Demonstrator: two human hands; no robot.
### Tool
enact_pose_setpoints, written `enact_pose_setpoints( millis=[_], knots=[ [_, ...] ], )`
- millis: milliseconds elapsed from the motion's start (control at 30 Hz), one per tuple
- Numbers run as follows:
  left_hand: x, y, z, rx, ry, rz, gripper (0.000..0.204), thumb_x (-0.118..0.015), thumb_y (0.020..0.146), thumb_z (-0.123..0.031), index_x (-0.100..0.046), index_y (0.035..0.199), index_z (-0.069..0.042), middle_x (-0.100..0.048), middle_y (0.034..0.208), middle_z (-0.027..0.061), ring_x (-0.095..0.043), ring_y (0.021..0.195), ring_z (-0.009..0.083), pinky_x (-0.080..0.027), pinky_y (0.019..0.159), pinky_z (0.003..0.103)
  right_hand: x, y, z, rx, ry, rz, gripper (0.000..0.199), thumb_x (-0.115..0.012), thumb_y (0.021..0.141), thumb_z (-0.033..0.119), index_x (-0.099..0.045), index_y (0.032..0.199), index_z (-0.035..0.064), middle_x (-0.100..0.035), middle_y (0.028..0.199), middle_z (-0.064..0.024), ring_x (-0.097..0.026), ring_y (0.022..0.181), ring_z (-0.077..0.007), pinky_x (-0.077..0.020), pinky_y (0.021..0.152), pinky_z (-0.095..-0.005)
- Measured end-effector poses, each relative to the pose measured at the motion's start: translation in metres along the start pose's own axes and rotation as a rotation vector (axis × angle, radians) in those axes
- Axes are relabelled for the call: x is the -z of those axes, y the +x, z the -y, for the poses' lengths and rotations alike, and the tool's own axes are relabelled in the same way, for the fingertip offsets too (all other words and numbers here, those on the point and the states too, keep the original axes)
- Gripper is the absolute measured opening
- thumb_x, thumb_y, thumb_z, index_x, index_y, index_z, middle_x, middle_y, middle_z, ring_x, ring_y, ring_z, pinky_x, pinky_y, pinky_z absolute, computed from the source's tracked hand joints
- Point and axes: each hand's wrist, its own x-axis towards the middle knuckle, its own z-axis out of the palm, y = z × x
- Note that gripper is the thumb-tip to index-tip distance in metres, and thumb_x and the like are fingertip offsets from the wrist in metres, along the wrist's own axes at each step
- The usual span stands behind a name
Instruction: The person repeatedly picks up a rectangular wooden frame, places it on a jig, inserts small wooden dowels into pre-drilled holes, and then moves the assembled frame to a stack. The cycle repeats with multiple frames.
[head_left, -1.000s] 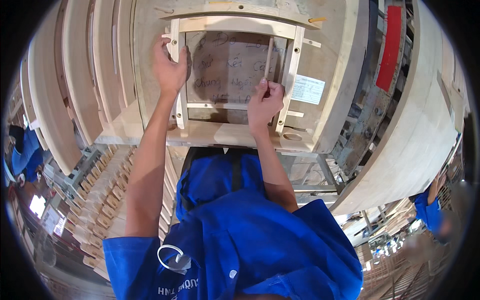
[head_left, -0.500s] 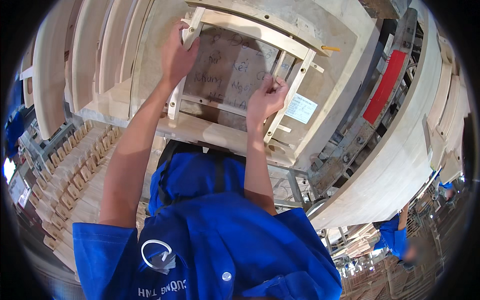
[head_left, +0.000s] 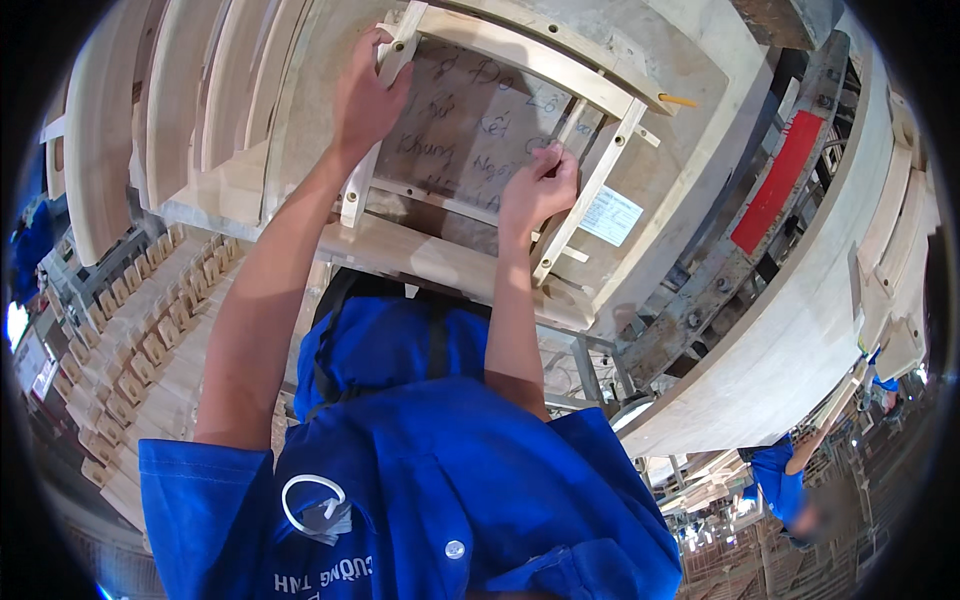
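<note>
A pale wooden frame of several rails with drilled holes lies on the worktop in front of me. My left hand is wrapped around the upper end of its left rail. Inside the frame, close to the right rail, runs a narrow slat. Right beside that slat, my right hand is closed in a pinch; what the fingertips hold, if anything, is hidden. Under the frame is a grey-brown board with handwriting.
A white paper label and an orange stick lie to the right. Curved wooden parts stand at the left, above rows of slotted pieces. A red strip marks a metal rail. Another person works at lower right.
The view has shifted slightly, moving the frame a little right and up in the picture. Both hands keep their places on or beside the frame; the right fingers stay pinched.
</note>
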Motion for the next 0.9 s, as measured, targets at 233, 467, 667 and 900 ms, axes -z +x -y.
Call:
enact_pose_setpoints(
  millis=[233, 467, 667, 900],
  knots=[
    [-0.001, 0.000, -0.001, 0.095, -0.004, 0.049, 0.042, -0.070, 0.081, -0.008, -0.048, 0.116, -0.006, -0.058, 0.126, 0.0163, -0.061, 0.099, 0.0422, -0.050, 0.082, 0.040, -0.004, 0.002, -0.017, 0.010, 0.016, -0.029, 0.016, -0.056, 0.097, 0.011, -0.058, 0.092, -0.0045, -0.062, 0.071, -0.0103, -0.053, 0.061, -0.0159, -0.0448, 0.059, -0.0315],
    [-0.002, -0.001, 0.004, -0.022, 0.022, -0.022, 0.043, -0.072, 0.081, -0.011, -0.049, 0.117, -0.006, -0.061, 0.121, 0.0186, -0.063, 0.091, 0.0399, -0.050, 0.077, 0.041, 0.001, 0.008, -0.013, -0.084, 0.005, 0.020, 0.017, -0.059, 0.096, 0.012, -0.060, 0.088, -0.0031, -0.062, 0.068, -0.0055, -0.051, 0.059, -0.0104, -0.0422, 0.055, -0.0265],
    [0.000, 0.000, 0.000, 0.056, 0.037, 0.035, 0.041, -0.072, 0.081, -0.012, -0.050, 0.116, -0.006, -0.060, 0.122, 0.0203, -0.060, 0.101, 0.0434, -0.050, 0.081, 0.043, -0.005, 0.015, -0.011, -0.027, 0.004, -0.005, 0.021, -0.056, 0.096, 0.014, -0.064, 0.087, -0.0033, -0.062, 0.067, -0.0068, -0.051, 0.057, -0.0099, -0.0425, 0.054, -0.0268],
    [-0.001, 0.002, -0.001, -0.013, 0.039, 0.004, 0.041, -0.071, 0.081, -0.010, -0.048, 0.115, -0.006, -0.060, 0.122, 0.0200, -0.060, 0.100, 0.0434, -0.050, 0.081, 0.044, -0.007, 0.031, -0.006, -0.079, -0.006, 0.079, 0.025, -0.054, 0.097, 0.016, -0.063, 0.085, -0.0035, -0.058, 0.060, -0.0084, -0.052, 0.053, -0.0164, -0.0448, 0.054, -0.0322]
  ],
)
